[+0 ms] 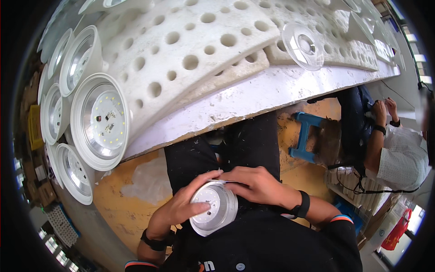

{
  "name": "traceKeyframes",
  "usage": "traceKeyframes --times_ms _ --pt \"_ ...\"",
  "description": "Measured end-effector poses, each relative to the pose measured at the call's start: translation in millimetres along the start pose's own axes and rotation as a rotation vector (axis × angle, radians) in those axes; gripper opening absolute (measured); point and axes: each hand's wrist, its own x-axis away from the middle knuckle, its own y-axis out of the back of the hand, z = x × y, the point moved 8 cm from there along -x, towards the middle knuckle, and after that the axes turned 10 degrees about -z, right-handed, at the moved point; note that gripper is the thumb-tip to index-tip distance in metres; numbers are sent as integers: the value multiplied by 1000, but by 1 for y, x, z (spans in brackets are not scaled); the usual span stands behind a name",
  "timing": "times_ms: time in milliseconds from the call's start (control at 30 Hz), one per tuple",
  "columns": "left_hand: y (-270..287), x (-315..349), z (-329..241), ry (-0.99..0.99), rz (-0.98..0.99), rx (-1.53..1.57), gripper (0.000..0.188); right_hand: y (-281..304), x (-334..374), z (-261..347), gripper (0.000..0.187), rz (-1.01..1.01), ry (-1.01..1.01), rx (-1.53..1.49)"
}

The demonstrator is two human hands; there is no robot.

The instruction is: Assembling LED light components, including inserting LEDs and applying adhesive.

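Low over my lap, a white LED lamp housing (224, 216) sits tilted with its wide mouth up. A silvery reflector and a round white LED board (209, 202) show inside it. My left hand (180, 207) grips the housing from the left, its thumb reaching in over the board and its fingers along the far rim. My right hand (259, 185) is closed at the far right of the rim, thumb bent over the edge. A thin greyish strip shows by its fingertips; I cannot make out what it is. The fingertips of both hands nearly meet.
Ahead stands a white worktable (244, 99) bearing thick foam boards (199, 43) full of round holes. Several lamp housings (102, 122) crowd its left side; a clear lens cover (302, 46) leans by the boards. At right are a blue stool (304, 136) and a seated person (401, 158).
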Motion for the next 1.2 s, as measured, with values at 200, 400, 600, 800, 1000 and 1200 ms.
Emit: traceKeyframes --times_ms 200,400,600,800,1000,1200 --pt "0 13 6 -68 30 -95 77 28 11 31 43 -39 234 475" --pt "-6 12 -7 -138 73 -201 76 22 3 51 48 -10 395 441" --pt "-7 11 -5 -139 86 -203 74 17 -6 62 46 86 446 465" --pt "-7 8 -2 -91 109 -193 75 14 -9 61 46 119 480 502" --pt "-5 11 8 -47 29 -65 77 19 -8 59 41 256 375 671" --pt "-8 15 6 -15 -18 -20 80 22 25 49 56 258 191 697"
